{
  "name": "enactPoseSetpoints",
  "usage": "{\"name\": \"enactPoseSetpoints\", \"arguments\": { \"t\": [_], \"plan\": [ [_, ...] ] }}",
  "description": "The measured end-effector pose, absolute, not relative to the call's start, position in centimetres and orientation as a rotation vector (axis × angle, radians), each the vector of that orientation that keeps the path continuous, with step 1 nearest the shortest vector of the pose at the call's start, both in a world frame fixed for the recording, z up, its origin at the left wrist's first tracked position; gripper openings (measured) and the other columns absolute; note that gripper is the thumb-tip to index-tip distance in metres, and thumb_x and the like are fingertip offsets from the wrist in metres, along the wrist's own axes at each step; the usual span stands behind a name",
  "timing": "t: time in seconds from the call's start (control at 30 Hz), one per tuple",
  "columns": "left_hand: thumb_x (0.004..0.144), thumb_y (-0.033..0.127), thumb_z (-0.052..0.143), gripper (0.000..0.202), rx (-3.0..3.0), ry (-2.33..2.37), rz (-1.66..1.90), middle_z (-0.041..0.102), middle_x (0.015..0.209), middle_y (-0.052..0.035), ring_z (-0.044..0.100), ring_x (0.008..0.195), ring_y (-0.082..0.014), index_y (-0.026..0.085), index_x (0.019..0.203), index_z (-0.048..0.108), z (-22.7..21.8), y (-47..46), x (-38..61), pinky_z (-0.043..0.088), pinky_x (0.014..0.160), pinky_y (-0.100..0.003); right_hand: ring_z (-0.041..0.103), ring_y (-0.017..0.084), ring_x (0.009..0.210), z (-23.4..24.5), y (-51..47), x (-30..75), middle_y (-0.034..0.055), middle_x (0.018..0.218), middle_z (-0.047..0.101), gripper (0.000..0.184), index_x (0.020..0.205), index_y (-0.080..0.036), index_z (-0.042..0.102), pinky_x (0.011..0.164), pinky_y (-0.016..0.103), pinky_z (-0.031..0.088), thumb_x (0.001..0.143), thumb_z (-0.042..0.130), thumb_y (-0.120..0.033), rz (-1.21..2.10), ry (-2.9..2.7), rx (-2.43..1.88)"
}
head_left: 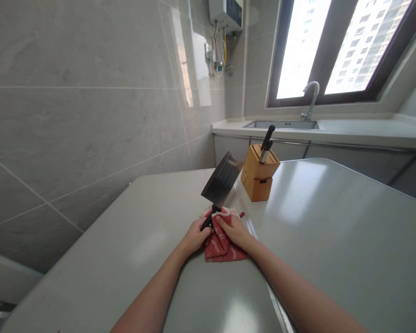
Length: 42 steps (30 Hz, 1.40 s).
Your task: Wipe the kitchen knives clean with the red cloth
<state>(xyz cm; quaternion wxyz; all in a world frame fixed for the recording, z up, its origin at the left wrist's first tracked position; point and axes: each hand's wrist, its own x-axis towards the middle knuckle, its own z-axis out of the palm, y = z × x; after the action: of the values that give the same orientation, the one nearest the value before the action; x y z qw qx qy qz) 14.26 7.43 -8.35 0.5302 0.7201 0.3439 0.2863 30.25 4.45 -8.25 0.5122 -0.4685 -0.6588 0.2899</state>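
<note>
My left hand (195, 237) is closed round the black handle of a cleaver (222, 179), whose broad dark blade tilts up and away from me. A red and white cloth (225, 245) is bunched against the handle, and its lower part hangs down towards the table. Pinching that cloth near the base of the blade is my right hand (236, 231), thumb on top. Folds of cloth hide some of my fingers. Just beyond the blade stands a wooden knife block (258, 178) with black-handled tools (267, 141) in its slots.
The pale table (152, 217) has a seam running lengthwise under my right forearm. A small red object (242, 214) lies near the cloth. Grey tiled wall (90, 115) rises on the left. Behind the table are a counter with a sink (280, 125), a faucet (312, 99) and a window.
</note>
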Motion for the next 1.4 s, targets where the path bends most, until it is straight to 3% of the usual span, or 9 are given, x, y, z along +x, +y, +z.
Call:
{"name": "enactPoseSetpoints", "arguments": {
  "t": [0.57,0.93,1.4],
  "plan": [
    [0.080,0.038,0.048,0.025,1.756,0.819,0.707,0.044,0.048,0.0043,0.037,0.041,-0.0077,0.016,0.067,0.048,-8.6,7.7,14.2,0.027,0.040,-0.020,0.059,0.020,0.093,-7.8,4.3,30.2,0.0053,0.095,0.065,0.033,0.093,-0.018,0.064,0.092,0.036,0.041,0.087,0.046,-0.045,0.777,-1.542,-1.086],
    [0.076,0.026,0.050,0.013,1.819,0.810,0.704,0.043,0.053,0.0047,0.036,0.046,-0.0082,0.015,0.069,0.049,-9.2,8.0,14.0,0.029,0.045,-0.020,0.058,0.021,0.085,-8.6,4.4,30.6,0.0023,0.081,0.064,0.033,0.083,-0.020,0.063,0.083,0.034,0.044,0.084,0.047,-0.048,0.800,-1.379,-1.252],
    [0.078,0.035,0.052,0.022,1.806,0.779,0.703,0.043,0.054,0.0047,0.036,0.047,-0.0079,0.013,0.074,0.051,-9.3,8.1,13.9,0.028,0.046,-0.020,0.057,0.019,0.083,-8.5,4.4,30.6,0.0020,0.084,0.063,0.027,0.087,-0.018,0.062,0.081,0.031,0.042,0.084,0.049,-0.041,0.841,-1.368,-1.219]
  ]
}}
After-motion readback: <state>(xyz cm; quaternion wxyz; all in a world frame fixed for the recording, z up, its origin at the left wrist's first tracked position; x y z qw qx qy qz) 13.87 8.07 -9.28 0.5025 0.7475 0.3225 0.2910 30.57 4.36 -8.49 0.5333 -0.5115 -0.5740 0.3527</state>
